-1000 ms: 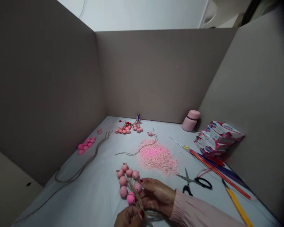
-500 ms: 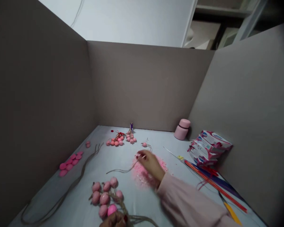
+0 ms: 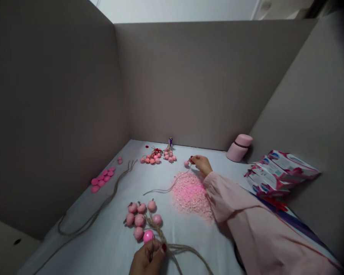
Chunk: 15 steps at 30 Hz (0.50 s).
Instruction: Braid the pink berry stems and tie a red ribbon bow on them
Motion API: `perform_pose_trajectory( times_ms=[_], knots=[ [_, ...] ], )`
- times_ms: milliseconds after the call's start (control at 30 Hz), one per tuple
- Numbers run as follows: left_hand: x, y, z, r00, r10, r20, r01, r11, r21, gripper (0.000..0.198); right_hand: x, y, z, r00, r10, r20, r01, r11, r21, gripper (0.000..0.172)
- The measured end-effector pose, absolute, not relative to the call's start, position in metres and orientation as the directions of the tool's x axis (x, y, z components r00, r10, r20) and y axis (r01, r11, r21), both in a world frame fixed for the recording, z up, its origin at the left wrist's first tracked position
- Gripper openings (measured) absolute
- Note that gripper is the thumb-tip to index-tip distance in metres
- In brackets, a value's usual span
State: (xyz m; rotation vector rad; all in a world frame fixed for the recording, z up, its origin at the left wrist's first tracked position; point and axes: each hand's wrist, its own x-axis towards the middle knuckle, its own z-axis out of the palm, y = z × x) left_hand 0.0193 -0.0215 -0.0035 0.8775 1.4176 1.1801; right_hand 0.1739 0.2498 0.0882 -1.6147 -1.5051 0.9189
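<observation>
My left hand is at the bottom edge, its fingers closed round the braided twine stem of a bunch of pink balls that lies on the white table. My right hand is stretched far forward in a pale pink sleeve. Its fingers pinch the twine right beside a single pink ball tied to its end. This twine trails back to the left past a pile of pink flakes.
Two finished bunches of pink balls lie at the back wall. Pink discs and long twine strands are at the left. A pink flask and stacked packets are at the right. Grey cardboard walls enclose the table.
My right hand left the bunch, crossed the pile of flakes and reached further back to the single ball on its twine. My left hand has kept hold of the bunch's stem.
</observation>
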Motion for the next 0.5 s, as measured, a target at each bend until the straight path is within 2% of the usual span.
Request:
perform_pose_trajectory(
  times_ms=[300, 500],
  knots=[
    [0.026, -0.022, 0.011, -0.242, 0.942, -0.232, -0.154, 0.199, 0.968, 0.038, 0.204, 0.215, 0.199, -0.103, 0.995, 0.014, 0.194, 0.034, -0.98, 0.018],
    [0.027, -0.024, 0.024, -0.28, 0.933, -0.224, -0.124, 0.196, 0.973, 0.034, 0.223, 0.154, 0.208, -0.352, 0.929, -0.113, 0.212, -0.038, -0.977, 0.014]
  ],
)
